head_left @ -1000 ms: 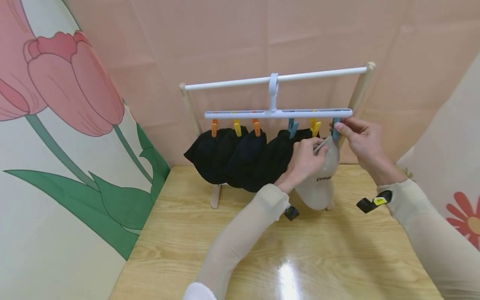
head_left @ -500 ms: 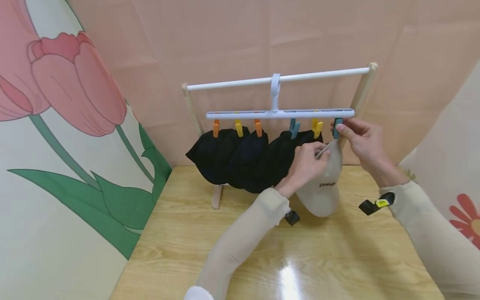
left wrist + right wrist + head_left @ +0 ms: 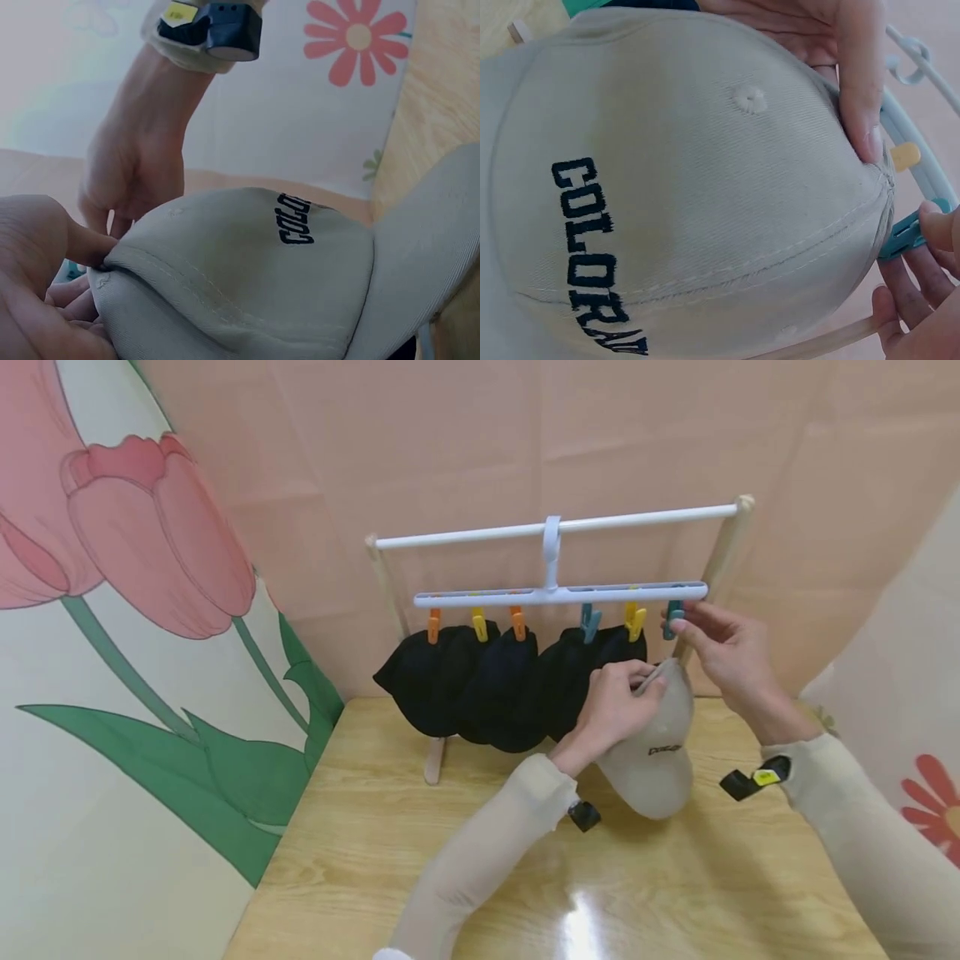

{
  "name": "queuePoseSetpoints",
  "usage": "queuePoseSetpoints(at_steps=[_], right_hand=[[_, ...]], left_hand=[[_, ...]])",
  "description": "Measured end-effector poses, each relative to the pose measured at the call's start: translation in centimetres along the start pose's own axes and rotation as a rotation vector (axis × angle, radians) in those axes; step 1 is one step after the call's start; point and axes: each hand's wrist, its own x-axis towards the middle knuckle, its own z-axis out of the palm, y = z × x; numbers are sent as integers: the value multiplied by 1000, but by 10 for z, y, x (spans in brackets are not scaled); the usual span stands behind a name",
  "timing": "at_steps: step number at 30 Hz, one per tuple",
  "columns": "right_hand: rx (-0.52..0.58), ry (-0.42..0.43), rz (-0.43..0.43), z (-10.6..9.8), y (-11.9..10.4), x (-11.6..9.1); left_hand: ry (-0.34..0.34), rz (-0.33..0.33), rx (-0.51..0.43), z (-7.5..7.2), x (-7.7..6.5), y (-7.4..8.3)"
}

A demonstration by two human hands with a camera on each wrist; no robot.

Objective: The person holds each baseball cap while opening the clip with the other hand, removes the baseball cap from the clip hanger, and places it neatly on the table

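Observation:
A beige baseball cap (image 3: pixel 654 768) with dark lettering tilts brim-down below the right end of a pale hanger bar (image 3: pixel 495 597). My left hand (image 3: pixel 618 697) pinches the top of its crown between thumb and fingers. In the right wrist view the thumb presses the crown (image 3: pixel 705 150) near its folded top edge. My right hand (image 3: pixel 731 652) pinches the teal clip (image 3: pixel 672 622) at the bar's end. That clip sits just above the cap, with a small gap between them in the head view. Left of the cap, several black caps (image 3: pixel 487 685) hang from clips.
The hanger hooks onto a white rod (image 3: pixel 637 520) on a wooden stand whose right post (image 3: pixel 727 543) is close behind my right hand. Orange, yellow and teal clips line the bar. Wooden tabletop (image 3: pixel 480 868) lies below; a pink cloth backs the rack.
The beige cap has dropped slightly with my left hand, away from the teal clip, and its brim has swung right and down. My right hand stays at the clip.

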Motion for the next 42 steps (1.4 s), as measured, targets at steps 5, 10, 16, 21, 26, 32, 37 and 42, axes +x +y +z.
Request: queuePoseSetpoints(at_steps=[5, 10, 16, 21, 26, 32, 37, 42], right_hand=[[33, -12, -13, 2, 0, 1], [59, -1, 1, -1, -1, 0], [159, -31, 19, -5, -2, -1], [8, -15, 91, -11, 3, -8], [-133, -1, 112, -14, 5, -15], [-133, 6, 103, -14, 5, -20], [-166, -14, 114, -19, 8, -29], [-214, -52, 132, -32, 17, -44]], left_hand=[[12, -5, 0, -3, -3, 2], [-3, 11, -23, -5, -7, 0], [4, -10, -42, -5, -13, -1], [3, 6, -60, -4, -18, -4], [7, 0, -100, -5, -26, -6], [27, -12, -131, -6, -31, -9], [27, -31, -162, -5, -37, -11], [19, -43, -198, -1, -42, -8]])
